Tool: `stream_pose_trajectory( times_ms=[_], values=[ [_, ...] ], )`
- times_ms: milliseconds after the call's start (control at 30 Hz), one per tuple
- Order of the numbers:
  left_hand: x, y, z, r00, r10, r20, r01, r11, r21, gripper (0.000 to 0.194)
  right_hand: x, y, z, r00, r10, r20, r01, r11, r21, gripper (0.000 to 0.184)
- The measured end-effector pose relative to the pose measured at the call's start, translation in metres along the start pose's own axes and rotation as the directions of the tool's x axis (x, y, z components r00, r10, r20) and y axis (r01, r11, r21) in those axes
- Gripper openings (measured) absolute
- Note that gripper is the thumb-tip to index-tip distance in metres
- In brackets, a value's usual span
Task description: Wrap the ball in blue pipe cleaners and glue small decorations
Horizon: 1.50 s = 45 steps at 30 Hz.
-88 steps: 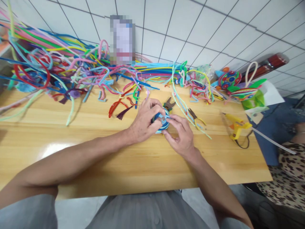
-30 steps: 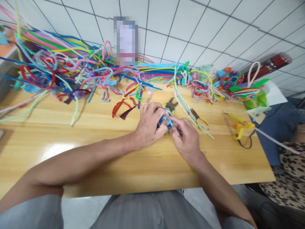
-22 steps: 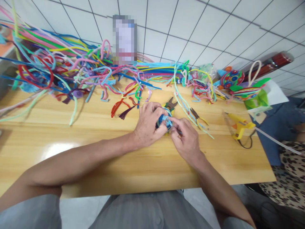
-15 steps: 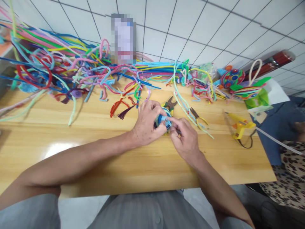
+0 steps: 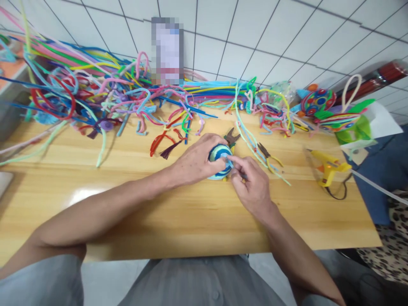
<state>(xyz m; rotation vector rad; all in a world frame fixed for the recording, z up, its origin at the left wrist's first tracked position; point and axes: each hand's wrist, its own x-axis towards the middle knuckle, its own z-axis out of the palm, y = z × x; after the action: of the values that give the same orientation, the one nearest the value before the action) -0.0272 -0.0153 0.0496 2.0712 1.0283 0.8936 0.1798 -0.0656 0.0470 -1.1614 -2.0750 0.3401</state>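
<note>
A round ball (image 5: pixel 219 149) wound with blue, navy and mint pipe cleaner sits in my left hand (image 5: pixel 204 155). The thumb lies across its near side and the fingers wrap round the far side. My right hand (image 5: pixel 250 180) is closed at the ball's right side, thumb and index finger at a light-blue pipe cleaner end (image 5: pixel 228 161); the exact grip is partly hidden. Just behind the ball lie pliers (image 5: pixel 232 137) with dark jaws, partly covered. Long-nose pliers (image 5: pixel 269 156) with yellow handles rest right of my right hand.
A tangled heap of coloured pipe cleaners (image 5: pixel 127 100) runs along the tiled wall. A phone-like blurred panel (image 5: pixel 168 51) leans there. At right lie a yellow glue gun (image 5: pixel 330 168) and a colourful pipe-cleaner piece (image 5: pixel 317 102). Beyond the table's right edge, a person's leopard-print clothing (image 5: pixel 379 250) shows.
My left thumb and fingers have shifted on the ball, so more of its striped top shows. My right hand stays at its side. The whole view has slid slightly.
</note>
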Motion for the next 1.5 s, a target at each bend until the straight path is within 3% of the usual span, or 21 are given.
stream_pose_trajectory(
  times_ms=[167,333,500,733,900,1033,1167,1300,1500],
  values=[
    [0.004,-0.001,-0.006,0.996,-0.045,0.071,0.047,0.998,-0.029,0.037,-0.001,0.001,0.0,1.0,0.005,0.004,-0.005,1.0,0.01,0.037],
    [-0.001,-0.004,0.006,0.992,-0.099,-0.076,0.09,0.99,-0.104,0.035,0.003,0.004,-0.002,1.0,-0.017,0.006,0.017,1.0,0.002,0.038],
    [-0.006,-0.005,0.018,0.975,-0.058,-0.214,0.041,0.996,-0.084,0.036,0.008,0.008,-0.006,0.998,-0.068,0.01,0.068,0.998,-0.008,0.042],
    [-0.001,-0.004,0.003,0.997,0.046,-0.064,-0.043,0.998,0.048,0.027,0.009,0.009,-0.006,0.995,-0.102,0.018,0.102,0.994,0.029,0.041],
    [0.002,-0.006,-0.001,0.998,0.056,-0.027,-0.056,0.998,0.0,0.026,0.008,0.009,-0.005,0.996,-0.084,0.02,0.084,0.996,0.031,0.04],
    [0.003,-0.006,0.0,1.0,0.001,-0.012,-0.002,0.997,-0.078,0.032,0.003,0.009,0.0,0.999,-0.041,0.007,0.04,0.997,0.071,0.039],
    [0.002,-0.004,-0.001,0.999,-0.024,-0.027,0.022,0.997,-0.077,0.031,-0.002,0.01,0.004,0.999,0.027,-0.034,-0.023,0.993,0.116,0.028],
    [-0.001,-0.006,0.003,0.997,0.029,-0.075,-0.031,0.999,-0.036,0.028,-0.004,0.009,0.004,0.998,0.025,-0.065,-0.02,0.996,0.085,0.016],
    [-0.006,-0.008,0.015,0.982,0.054,-0.181,-0.051,0.998,0.024,0.024,-0.003,0.008,0.002,0.997,0.011,-0.073,-0.006,0.998,0.07,0.016]
  ],
)
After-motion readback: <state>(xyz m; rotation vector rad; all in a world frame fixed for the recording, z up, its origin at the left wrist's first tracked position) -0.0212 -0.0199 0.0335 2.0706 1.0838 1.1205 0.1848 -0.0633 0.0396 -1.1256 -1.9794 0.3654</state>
